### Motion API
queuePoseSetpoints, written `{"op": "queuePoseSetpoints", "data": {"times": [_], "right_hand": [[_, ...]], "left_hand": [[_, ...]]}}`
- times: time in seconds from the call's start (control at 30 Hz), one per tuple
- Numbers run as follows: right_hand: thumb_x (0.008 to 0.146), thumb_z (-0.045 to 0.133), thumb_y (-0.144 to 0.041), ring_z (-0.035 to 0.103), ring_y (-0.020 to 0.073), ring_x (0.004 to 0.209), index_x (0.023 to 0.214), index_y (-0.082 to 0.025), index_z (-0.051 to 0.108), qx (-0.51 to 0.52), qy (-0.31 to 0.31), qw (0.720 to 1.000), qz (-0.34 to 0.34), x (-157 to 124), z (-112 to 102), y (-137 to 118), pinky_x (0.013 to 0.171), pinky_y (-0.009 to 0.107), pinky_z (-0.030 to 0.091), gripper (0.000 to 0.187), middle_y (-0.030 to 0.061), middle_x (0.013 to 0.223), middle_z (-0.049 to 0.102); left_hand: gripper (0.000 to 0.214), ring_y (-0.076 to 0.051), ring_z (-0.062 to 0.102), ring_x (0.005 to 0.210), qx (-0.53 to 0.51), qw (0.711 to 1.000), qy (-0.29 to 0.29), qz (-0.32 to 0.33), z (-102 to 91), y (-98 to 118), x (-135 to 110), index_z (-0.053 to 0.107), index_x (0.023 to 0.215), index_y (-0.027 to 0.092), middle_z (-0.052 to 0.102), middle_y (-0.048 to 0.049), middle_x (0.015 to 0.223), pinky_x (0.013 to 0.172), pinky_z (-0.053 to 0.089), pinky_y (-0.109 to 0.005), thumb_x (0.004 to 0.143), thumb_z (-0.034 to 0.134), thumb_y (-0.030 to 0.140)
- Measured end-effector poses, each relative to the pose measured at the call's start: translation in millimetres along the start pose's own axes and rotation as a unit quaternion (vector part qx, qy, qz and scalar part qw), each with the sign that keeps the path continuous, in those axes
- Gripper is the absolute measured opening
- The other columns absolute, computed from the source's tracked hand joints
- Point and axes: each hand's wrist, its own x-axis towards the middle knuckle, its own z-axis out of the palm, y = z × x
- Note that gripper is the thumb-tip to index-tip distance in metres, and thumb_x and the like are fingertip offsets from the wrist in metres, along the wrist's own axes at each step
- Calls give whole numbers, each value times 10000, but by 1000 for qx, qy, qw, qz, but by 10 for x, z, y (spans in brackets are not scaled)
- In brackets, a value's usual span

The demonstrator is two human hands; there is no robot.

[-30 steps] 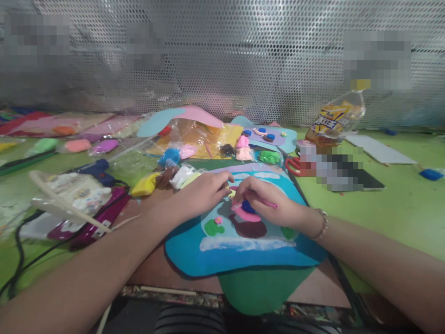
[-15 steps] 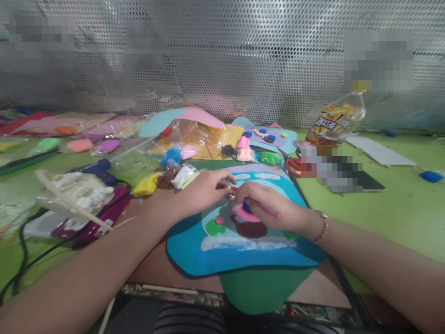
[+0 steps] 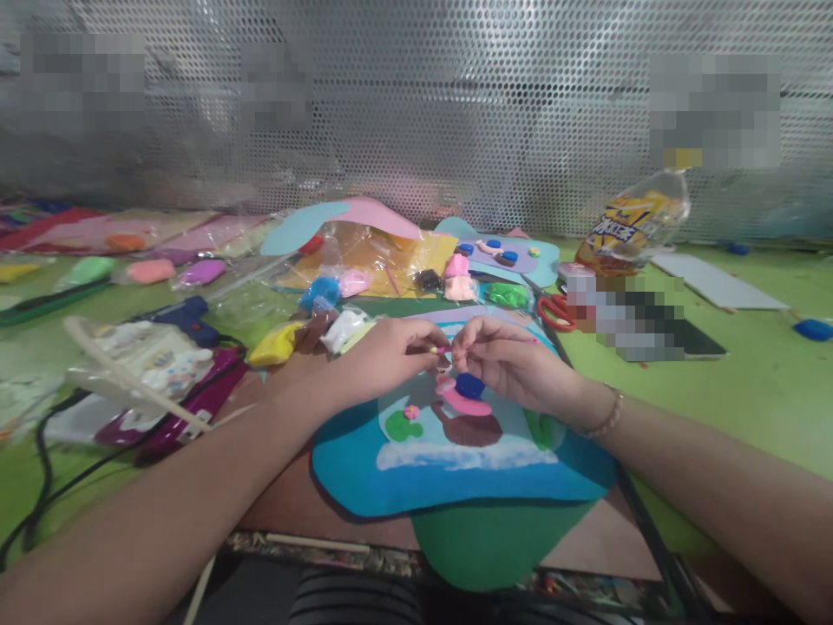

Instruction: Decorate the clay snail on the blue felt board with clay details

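My left hand (image 3: pixel 403 351) pinches a thin magenta piece with a pale yellow tip (image 3: pixel 439 350). Close beside it, the fingertips of my right hand (image 3: pixel 514 360) are pressed together, and the end of a thin pink stick (image 3: pixel 532 341) shows past its knuckles. Whether both bits belong to one stick is hidden. Below the fingers lies a blue foam sheet picture (image 3: pixel 364 477) with a clay snail: a pink body (image 3: pixel 467 403), a dark blue shell (image 3: pixel 469 385), a brown patch (image 3: pixel 476 429) beneath. A pink flower (image 3: pixel 411 412) and green clay (image 3: pixel 400 427) sit to its left.
Bagged clay, including a yellow pack (image 3: pixel 276 345) and a green pack (image 3: pixel 508 295), lies beyond my hands. Red-handled scissors (image 3: pixel 556 312), a phone (image 3: pixel 696 338) and a drink bottle (image 3: pixel 628 226) are at right. A glue gun (image 3: pixel 182 317) and cables are at left.
My right hand has lifted off the snail and turned, moving slightly up and right, so the pink body and blue shell now show. My left hand stays nearly where it was.
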Motion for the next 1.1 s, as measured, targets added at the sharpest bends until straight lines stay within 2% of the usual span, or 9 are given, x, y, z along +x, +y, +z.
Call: {"op": "queuePoseSetpoints", "data": {"times": [0.17,0.27,0.33,0.4,0.47,0.53,0.7,0.83,1.1], "right_hand": [[787,488,-52,584,101,782,802,-161,597,4,-12,1000,-19,-4,-12,12,749,240,452,154,20,808,613],[792,473,-65,579,105,750,812,-169,587,-43,1,998,-55,-4,-42,22,707,243,452,155,16,806,598],[787,473,-76,575,107,724,850,-184,578,-117,21,990,-76,-5,-64,15,680,249,453,164,9,842,581],[779,479,-81,576,114,739,905,-203,572,-233,35,969,-75,-8,-78,-5,692,265,460,199,6,908,557],[797,479,-97,587,133,802,927,-203,576,-354,36,934,-43,-11,-78,-31,750,289,468,194,19,956,542],[831,453,-132,600,144,827,951,-205,567,-398,33,917,-24,-10,-68,-49,774,307,475,180,24,953,550],[854,448,-178,632,148,815,922,-183,555,-384,43,922,-14,8,-52,-46,763,297,488,127,21,849,611],[859,458,-194,635,158,828,895,-173,573,-371,27,928,8,19,-62,-31,780,310,485,122,34,842,649],[849,468,-160,607,151,847,869,-172,616,-443,-1,896,-23,20,-88,-20,795,312,471,149,34,898,645]], "left_hand": [[144,-144,634,760,93,995,-1,19,8,-53,3,633,874,177,675,9,806,653,451,-233,762,558,128],[137,-144,615,677,178,983,36,8,-11,-89,2,639,891,180,664,7,750,606,428,-242,777,562,184],[161,-148,610,658,205,976,71,-11,-36,-95,2,637,929,181,664,1,742,588,421,-246,801,557,236],[168,-157,613,685,231,969,89,-10,-60,-89,5,636,947,175,670,-12,772,607,424,-254,817,545,231],[168,-173,617,760,265,961,81,20,-75,-84,10,637,942,170,676,-32,844,665,429,-273,829,513,174],[198,-185,614,831,289,954,58,54,-79,-87,14,637,942,166,673,-48,912,716,429,-288,828,483,117],[232,-187,608,877,296,950,29,92,-72,-107,5,647,949,161,664,-61,947,756,434,-289,822,474,71],[212,-180,599,846,303,948,-1,99,-75,-113,-2,658,919,163,657,-58,912,734,429,-280,834,481,84],[204,-164,575,801,303,944,-20,127,-66,-146,13,658,916,149,641,-52,866,700,408,-265,840,482,79]]}}
